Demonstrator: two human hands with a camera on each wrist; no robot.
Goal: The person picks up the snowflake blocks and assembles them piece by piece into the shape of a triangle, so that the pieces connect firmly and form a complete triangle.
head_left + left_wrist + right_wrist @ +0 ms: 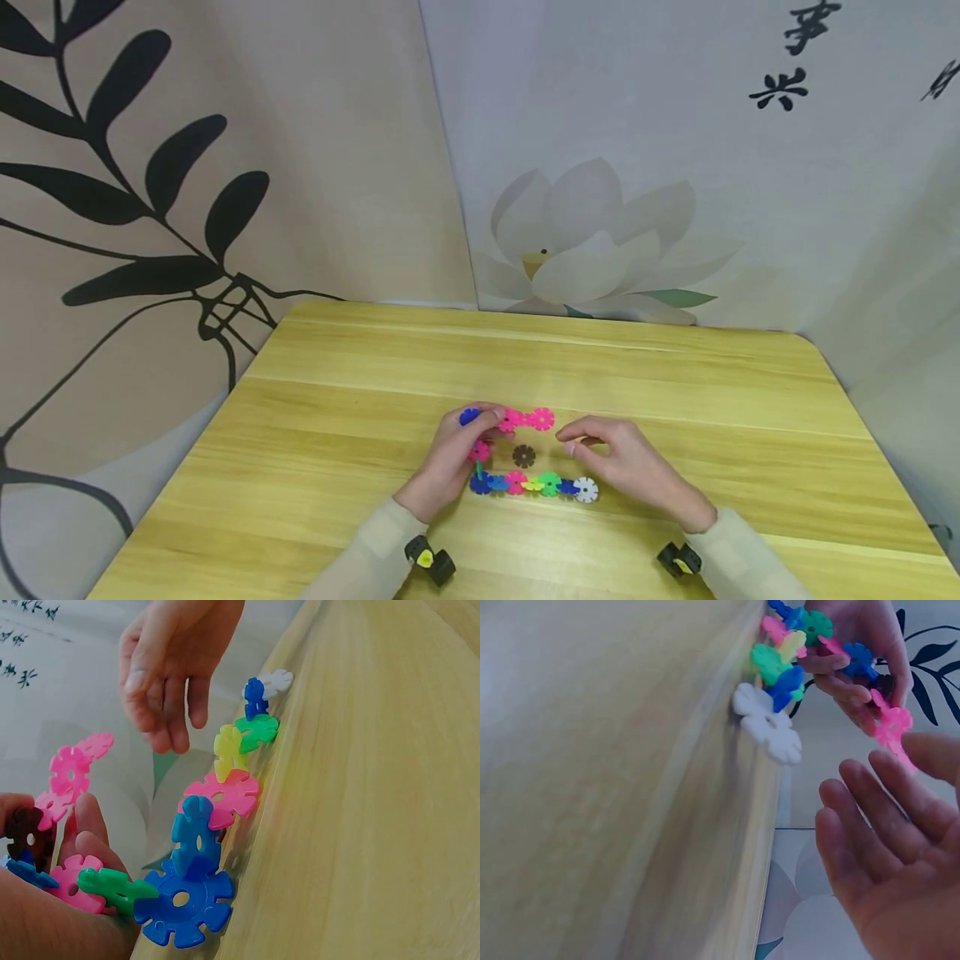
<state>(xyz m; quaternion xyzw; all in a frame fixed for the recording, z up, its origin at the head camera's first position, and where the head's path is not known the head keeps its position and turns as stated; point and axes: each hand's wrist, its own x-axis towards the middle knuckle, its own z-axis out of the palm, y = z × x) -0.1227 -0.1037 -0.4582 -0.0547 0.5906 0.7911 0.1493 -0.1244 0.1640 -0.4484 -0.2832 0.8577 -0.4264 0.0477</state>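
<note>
A bent chain of colourful notched plastic flower discs, with a pink disc [516, 482] in its near row, runs from my left hand [459, 454] to a white disc [586, 489] at its right end. My left hand pinches the chain's upper part between thumb and fingers, by a brown disc [30, 836]. Two pink discs [542, 419] stick out rightward from that grip. A brown disc [523, 456] shows inside the bend in the head view. My right hand [618, 458] hovers right of the pink end, fingers loosely bent, holding nothing; in the right wrist view its palm [907, 877] shows.
The wooden table [337, 467] spreads under both hands. Behind it hang a curtain with dark leaves [180, 162] and another with a pale lotus [592, 250]. Black wrist devices [430, 560] sit at both sleeves.
</note>
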